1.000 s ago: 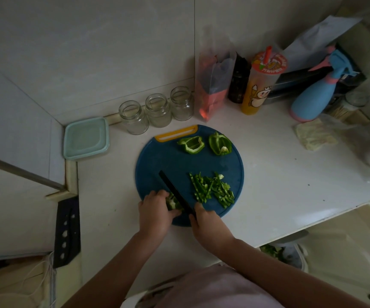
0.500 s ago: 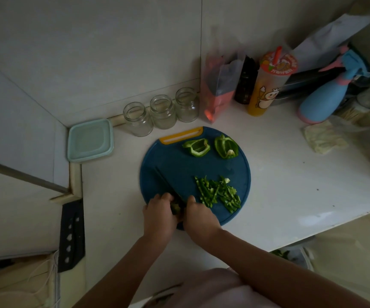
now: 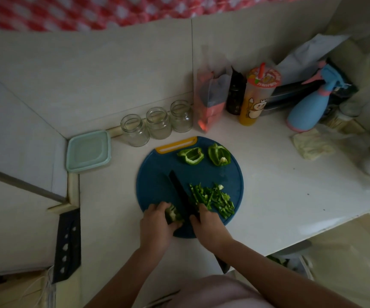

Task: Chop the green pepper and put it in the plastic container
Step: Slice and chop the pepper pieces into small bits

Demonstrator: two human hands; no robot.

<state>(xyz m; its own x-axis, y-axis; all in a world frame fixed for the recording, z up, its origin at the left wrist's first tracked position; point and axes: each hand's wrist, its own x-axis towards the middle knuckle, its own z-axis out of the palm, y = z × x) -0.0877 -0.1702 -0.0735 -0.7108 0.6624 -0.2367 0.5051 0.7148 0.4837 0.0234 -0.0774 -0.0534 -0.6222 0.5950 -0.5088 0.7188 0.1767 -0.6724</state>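
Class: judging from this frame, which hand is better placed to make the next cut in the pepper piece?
Probably the right hand: it grips the black knife, blade beside the pepper piece that the left hand holds.

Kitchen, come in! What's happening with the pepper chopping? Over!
Left hand pinning green pepper chunk; right hand gripping black knife. Chopped strips piled on round blue cutting board; two pieces uncut. Lidded mint plastic container unobstructed.
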